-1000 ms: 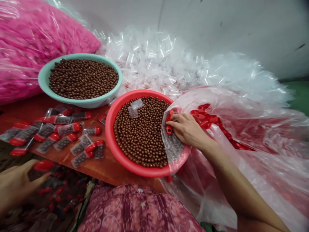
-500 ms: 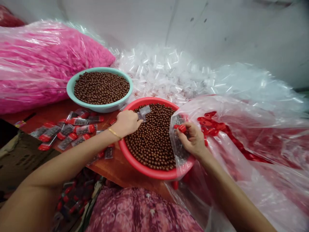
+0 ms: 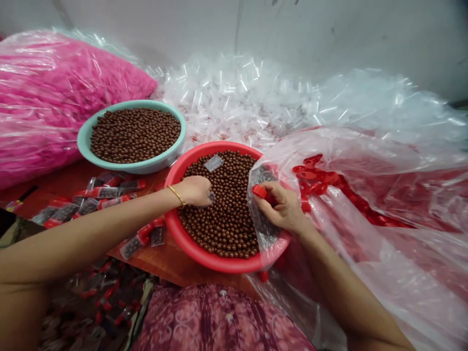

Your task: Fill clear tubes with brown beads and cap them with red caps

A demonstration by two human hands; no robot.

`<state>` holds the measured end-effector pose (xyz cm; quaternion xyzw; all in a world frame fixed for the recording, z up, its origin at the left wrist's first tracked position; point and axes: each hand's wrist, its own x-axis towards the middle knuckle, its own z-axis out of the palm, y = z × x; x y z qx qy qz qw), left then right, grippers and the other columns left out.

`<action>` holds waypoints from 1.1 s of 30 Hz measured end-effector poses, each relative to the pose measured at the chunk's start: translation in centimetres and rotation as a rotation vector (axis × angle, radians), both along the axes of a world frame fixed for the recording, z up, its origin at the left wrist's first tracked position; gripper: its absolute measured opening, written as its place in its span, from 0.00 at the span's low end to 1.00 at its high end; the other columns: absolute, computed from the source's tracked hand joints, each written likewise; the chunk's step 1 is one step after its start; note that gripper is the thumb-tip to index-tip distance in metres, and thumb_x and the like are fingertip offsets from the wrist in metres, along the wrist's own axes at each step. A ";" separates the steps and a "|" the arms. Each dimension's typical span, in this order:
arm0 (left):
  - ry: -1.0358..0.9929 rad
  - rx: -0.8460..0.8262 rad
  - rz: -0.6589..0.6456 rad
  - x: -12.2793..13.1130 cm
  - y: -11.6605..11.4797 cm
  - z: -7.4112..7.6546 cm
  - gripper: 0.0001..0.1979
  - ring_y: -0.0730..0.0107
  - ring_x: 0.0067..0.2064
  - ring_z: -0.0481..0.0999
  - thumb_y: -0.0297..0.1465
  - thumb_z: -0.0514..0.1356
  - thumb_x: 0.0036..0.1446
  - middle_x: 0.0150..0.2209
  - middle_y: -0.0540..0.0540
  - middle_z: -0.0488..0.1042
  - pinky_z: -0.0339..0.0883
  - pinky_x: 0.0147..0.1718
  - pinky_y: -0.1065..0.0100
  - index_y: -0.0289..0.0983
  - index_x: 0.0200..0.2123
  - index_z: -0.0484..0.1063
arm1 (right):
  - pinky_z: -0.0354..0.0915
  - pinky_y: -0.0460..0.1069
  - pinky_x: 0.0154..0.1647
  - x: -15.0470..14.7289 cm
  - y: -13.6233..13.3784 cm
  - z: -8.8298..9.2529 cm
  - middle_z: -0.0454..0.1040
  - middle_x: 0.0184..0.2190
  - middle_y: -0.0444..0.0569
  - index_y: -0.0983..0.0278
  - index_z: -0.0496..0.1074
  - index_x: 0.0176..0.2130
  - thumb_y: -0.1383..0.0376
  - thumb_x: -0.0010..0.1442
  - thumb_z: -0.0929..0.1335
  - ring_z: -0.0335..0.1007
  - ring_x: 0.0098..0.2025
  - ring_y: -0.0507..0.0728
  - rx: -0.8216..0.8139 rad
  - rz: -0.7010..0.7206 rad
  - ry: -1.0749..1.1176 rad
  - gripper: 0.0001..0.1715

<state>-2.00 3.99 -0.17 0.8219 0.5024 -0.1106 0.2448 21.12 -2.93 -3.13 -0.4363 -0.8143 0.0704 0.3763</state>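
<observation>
One clear box now lies at eleven o'clock in the red basin, not two: my left hand has dipped into the beads at nine, curled round what looks like the second box. My right hand, at three, pinches a red cap, so filling seems underway.

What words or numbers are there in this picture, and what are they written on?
There are no words, numbers, brands or signs that I can read.
Small yellow-and-pink thing at the table's left end: too small and blurred to tell if it has writing.
Red basin, teal basin and the red cap in the right hand: no lettering I can make out.
</observation>
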 end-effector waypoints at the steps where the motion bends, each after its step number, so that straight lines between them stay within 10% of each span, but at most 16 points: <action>1: -0.010 -0.015 0.009 0.4 -0.2 -0.1 0.07 0.67 0.25 0.70 0.31 0.61 0.39 0.14 0.49 0.64 0.57 0.25 0.70 0.37 0.14 0.68 | 0.61 0.43 0.24 0.0 0.0 0.1 0.73 0.25 0.43 0.63 0.66 0.39 0.67 0.57 0.65 0.67 0.23 0.48 0.002 0.001 -0.003 0.07; 10: -0.383 -0.085 0.225 4.0 1.4 -3.5 0.06 0.65 0.30 0.73 0.30 0.60 0.45 0.25 0.46 0.71 0.65 0.31 0.67 0.33 0.26 0.69 | 0.61 0.44 0.25 0.1 0.1 -0.2 0.71 0.26 0.43 0.62 0.66 0.38 0.66 0.58 0.65 0.65 0.24 0.49 -0.050 -0.028 0.063 0.05; 17: -1.121 -0.343 0.326 2.1 -0.1 -1.4 0.12 0.78 0.32 0.69 0.23 0.63 0.42 0.30 0.53 0.70 0.64 0.38 0.71 0.33 0.31 0.65 | 0.61 0.45 0.27 0.1 0.2 -0.9 0.69 0.28 0.43 0.62 0.65 0.39 0.65 0.59 0.65 0.63 0.26 0.49 -0.152 -0.076 0.187 0.06; 27: -1.308 -0.762 0.433 0.4 -3.3 -0.9 0.17 0.75 0.34 0.72 0.32 0.66 0.46 0.34 0.48 0.72 0.66 0.37 0.69 0.34 0.39 0.69 | 0.62 0.47 0.30 -0.1 0.0 -0.1 0.68 0.26 0.43 0.62 0.67 0.38 0.59 0.61 0.60 0.64 0.27 0.52 -0.228 -0.172 0.263 0.12; 33: -1.412 -0.441 0.242 0.4 -3.4 -0.8 0.14 0.73 0.41 0.72 0.26 0.64 0.47 0.40 0.47 0.73 0.64 0.45 0.67 0.34 0.39 0.69 | 0.63 0.49 0.30 -0.4 -0.3 0.2 0.71 0.28 0.45 0.62 0.69 0.39 0.58 0.63 0.59 0.66 0.28 0.53 -0.179 -0.147 0.191 0.14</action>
